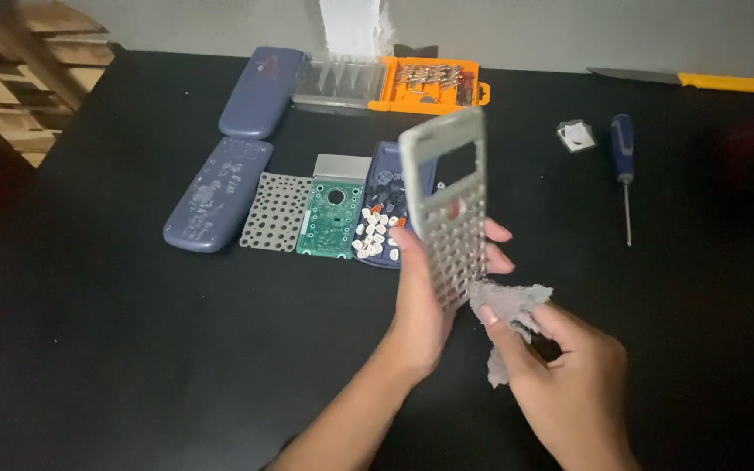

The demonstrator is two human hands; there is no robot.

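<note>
The left hand [429, 296] is clamped on a grey calculator front panel [445, 205], fingers wrapped around its lower right edge, holding it upright and slightly tilted above the black surface [133, 349]. Just right of it, the right hand [560, 384] pinches a crumpled grey cloth [508, 310], which touches the panel's lower end. Beyond the left hand, on the surface, lies a blue shell full of loose white and dark keys [381, 227], partly hidden behind the panel. Left of that sit a green circuit board [332, 218], a grey perforated key mat [277, 212] and a blue back cover [218, 194], side by side. Farther off are another blue cover [263, 92] and an orange bit case with a clear lid [394, 85]. Well beyond the right hand lie a blue screwdriver [624, 166], a small silver part [576, 135] and a yellow-handled knife [682, 80].
</note>
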